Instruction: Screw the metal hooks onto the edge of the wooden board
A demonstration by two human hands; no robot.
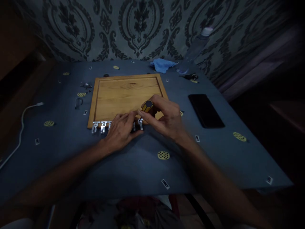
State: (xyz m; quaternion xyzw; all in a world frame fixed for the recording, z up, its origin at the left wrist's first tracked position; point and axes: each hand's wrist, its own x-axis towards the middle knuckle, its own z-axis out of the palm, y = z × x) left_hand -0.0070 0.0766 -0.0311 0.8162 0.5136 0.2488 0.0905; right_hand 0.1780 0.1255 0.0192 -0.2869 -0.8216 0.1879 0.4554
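Observation:
A wooden board with a raised rim lies flat on the blue-clothed table. Metal hooks line its near edge. My right hand is closed round a screwdriver with a yellow and black handle, held upright over a hook at the board's near edge. My left hand rests on that near edge beside it, fingers curled and pressing on the hooks there.
A black phone lies to the right of the board. A blue cloth, a clear bottle and keys sit at the back right. Loose metal hooks lie left of the board. A white cable runs along the left.

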